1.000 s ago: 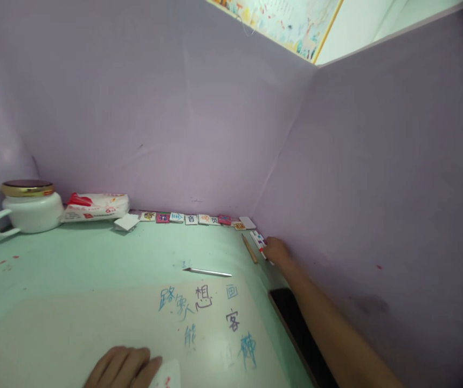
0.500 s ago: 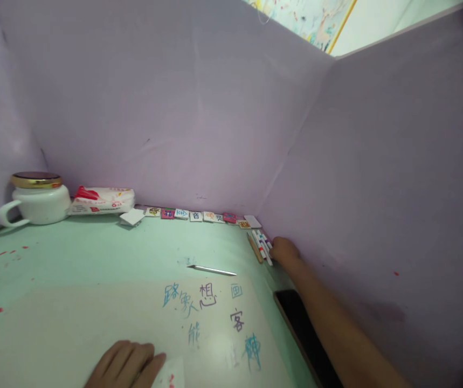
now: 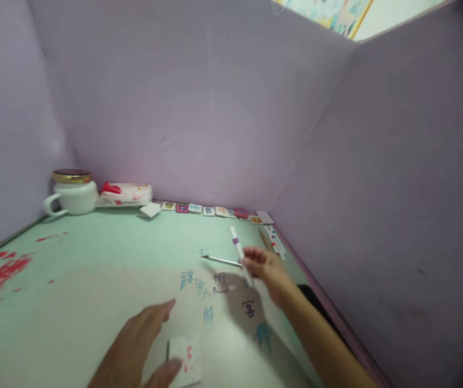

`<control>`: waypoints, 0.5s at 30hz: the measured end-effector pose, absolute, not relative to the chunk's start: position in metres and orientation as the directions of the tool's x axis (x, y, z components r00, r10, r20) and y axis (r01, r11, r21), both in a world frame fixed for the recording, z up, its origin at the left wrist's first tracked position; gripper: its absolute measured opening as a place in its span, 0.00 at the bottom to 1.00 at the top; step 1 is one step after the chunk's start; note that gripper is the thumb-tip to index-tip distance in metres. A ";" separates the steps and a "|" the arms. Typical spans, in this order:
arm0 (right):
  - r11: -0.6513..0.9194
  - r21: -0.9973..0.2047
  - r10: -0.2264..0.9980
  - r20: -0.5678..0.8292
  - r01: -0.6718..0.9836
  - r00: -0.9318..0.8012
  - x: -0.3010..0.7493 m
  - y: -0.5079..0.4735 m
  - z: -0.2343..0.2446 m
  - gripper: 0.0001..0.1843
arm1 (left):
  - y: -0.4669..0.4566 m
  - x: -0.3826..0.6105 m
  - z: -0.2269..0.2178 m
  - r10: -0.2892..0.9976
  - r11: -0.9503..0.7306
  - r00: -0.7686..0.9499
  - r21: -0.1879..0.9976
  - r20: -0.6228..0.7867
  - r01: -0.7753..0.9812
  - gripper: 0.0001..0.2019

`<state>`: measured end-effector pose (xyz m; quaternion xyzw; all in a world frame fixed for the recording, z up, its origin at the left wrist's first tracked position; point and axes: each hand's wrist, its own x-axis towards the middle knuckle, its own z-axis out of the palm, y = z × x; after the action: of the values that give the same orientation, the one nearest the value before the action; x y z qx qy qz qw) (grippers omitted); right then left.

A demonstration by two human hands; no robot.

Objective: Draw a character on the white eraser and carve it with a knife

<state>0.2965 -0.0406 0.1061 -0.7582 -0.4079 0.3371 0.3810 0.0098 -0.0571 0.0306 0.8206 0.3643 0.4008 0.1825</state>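
Observation:
A white marker with a purple band (image 3: 236, 243) is pinched in the fingers of my right hand (image 3: 264, 267), held above the table and tilted. Below it lies a thin silver pen-like tool with a dark pointed tip (image 3: 221, 261). My left hand (image 3: 142, 334) hovers at the lower middle with fingers spread, its thumb over a small white square card (image 3: 188, 358) with red marks. Whether the thumb touches the card I cannot tell. Handwritten characters (image 3: 209, 314) in blue and purple cover the pale sheet (image 3: 94, 318) near both hands.
At the back left stand a white mug with a gold-rimmed lid (image 3: 76, 196) and a tissue pack (image 3: 128, 195). Several small character cards (image 3: 208, 211) line the back wall. Markers (image 3: 274, 240) and a brown pencil-like stick (image 3: 265, 238) lie right. A dark flat device (image 3: 310, 296) sits behind my right forearm.
My right hand has come back left from the marker group with a purple-banded marker in it. My left hand has lifted and spread its fingers. The view has shifted left.

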 end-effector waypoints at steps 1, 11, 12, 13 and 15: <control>-0.335 -0.899 0.913 -0.238 0.281 0.331 0.271 -0.051 0.100 0.17 | -0.058 0.010 0.040 0.805 -0.589 0.380 0.684 0.455 0.430 0.23; -0.313 -0.935 0.949 -0.302 -0.169 -0.088 0.178 -0.101 0.069 0.16 | -0.050 0.019 0.070 0.894 0.279 0.377 0.959 -0.242 -0.046 0.32; -0.304 -0.941 0.952 -0.293 -0.151 -0.095 0.177 -0.101 0.070 0.13 | -0.051 0.020 0.070 0.880 0.319 0.386 0.946 -0.277 -0.047 0.30; -0.291 -0.952 0.954 -0.283 -0.089 -0.096 0.179 -0.099 0.073 0.11 | -0.051 0.020 0.070 0.869 0.347 0.392 0.937 -0.303 -0.045 0.27; -0.260 -0.952 0.961 -0.271 0.160 -0.056 0.197 -0.087 0.082 0.07 | -0.049 0.019 0.068 0.854 0.391 0.388 0.920 -0.347 -0.037 0.23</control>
<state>0.1973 -0.0867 0.0821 -0.5794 -0.4834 0.5424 0.3693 0.0188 -0.0490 0.0684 0.4509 0.4527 0.3182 0.7003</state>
